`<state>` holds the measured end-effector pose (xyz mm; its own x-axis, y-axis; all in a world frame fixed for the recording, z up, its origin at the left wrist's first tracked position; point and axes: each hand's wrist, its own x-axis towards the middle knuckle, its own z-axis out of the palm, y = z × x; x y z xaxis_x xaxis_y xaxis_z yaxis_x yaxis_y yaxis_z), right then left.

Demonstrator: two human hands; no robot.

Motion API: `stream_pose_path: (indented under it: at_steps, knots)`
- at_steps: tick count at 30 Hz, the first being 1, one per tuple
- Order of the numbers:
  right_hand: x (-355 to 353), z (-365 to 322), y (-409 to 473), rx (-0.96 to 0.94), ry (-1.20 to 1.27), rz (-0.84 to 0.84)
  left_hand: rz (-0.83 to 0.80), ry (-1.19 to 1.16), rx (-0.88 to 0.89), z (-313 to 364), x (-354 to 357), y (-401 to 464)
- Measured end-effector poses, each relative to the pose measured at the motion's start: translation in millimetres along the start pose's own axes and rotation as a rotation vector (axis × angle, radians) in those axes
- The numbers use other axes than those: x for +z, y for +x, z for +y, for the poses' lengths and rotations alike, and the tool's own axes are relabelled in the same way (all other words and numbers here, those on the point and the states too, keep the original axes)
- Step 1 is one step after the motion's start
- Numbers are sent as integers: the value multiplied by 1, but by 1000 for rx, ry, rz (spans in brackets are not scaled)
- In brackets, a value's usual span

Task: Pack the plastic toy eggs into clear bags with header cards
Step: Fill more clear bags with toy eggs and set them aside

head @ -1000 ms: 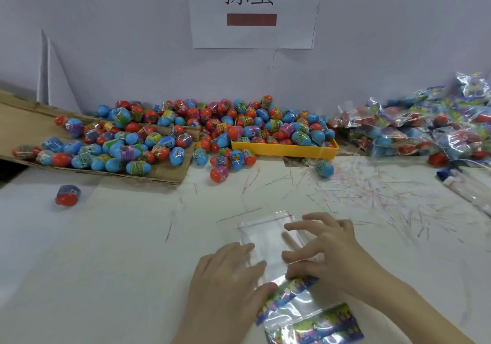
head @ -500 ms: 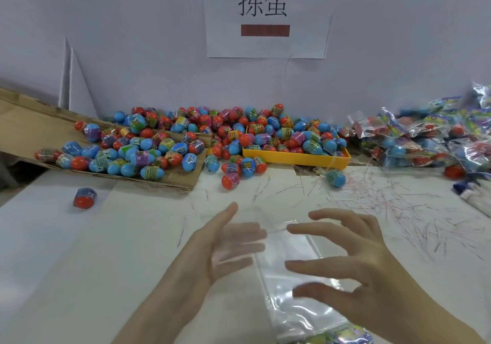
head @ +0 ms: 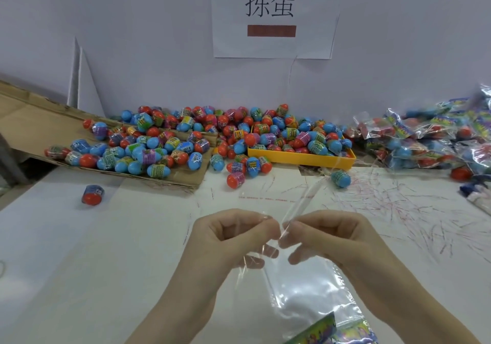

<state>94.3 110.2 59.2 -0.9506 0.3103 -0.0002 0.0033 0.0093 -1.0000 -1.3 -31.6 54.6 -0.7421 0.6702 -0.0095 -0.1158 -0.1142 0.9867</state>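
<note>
On the table, a heap of eggs was spread beyond the bag, many held in a yellow tray. The bag was pinched at its far mouth by the left hand and right hand, its long axis running back toward the header card.

Between the two hands the thin plastic bag is clear and glossy, catching white glare; its printed header card, nearest the wrists, is green-edged with purple, yellow and blue cartoon print. Beyond the fingers, the heap of plastic toy eggs is blue and orange-red, each banded in a multicoloured wrapper (green, purple, yellow). The shallow plastic tray under some is yellow. The white tabletop past the right hand is scribbled with red lines.
</note>
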Motion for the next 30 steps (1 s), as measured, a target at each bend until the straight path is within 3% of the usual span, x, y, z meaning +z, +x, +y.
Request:
stream_pose_path:
  at_steps: [4, 7, 8, 11, 15, 17, 20, 23, 26, 28, 30]
  knots:
    - [8, 2, 3, -18, 3, 72, 125, -18, 7, -4, -2, 0]
    - [18, 4, 6, -215, -194, 414, 323, -9, 125, -4, 0, 0]
    - [23, 3, 5, -281, -238, 452, 372, 32, 182, -3, 3, 0]
    - [36, -2, 3, -329, -199, 456, 509, 297, 458, -6, 10, -2]
    - [49, -7, 0, -179, 156, 308, 683, 832, 1062, -17, 15, 2]
    - [52, -11, -2, -129, 206, 245, 693, 947, 1175, -21, 18, 3]
    - [52, -15, -1, -118, 158, 270, 619, 1031, 1130, -28, 23, -1]
    - [45, -11, 3, -125, 216, 295, 443, 968, 1023, -32, 20, -9]
    - [26, -9, 8, -72, 179, 225, 465, 820, 907, -24, 8, -17]
    - [11, -13, 11, 21, 117, 65, 532, 703, 706, -12, -3, -15]
    - [0, -19, 17, 129, 82, -125, 450, 631, 304, 3, -13, -5]
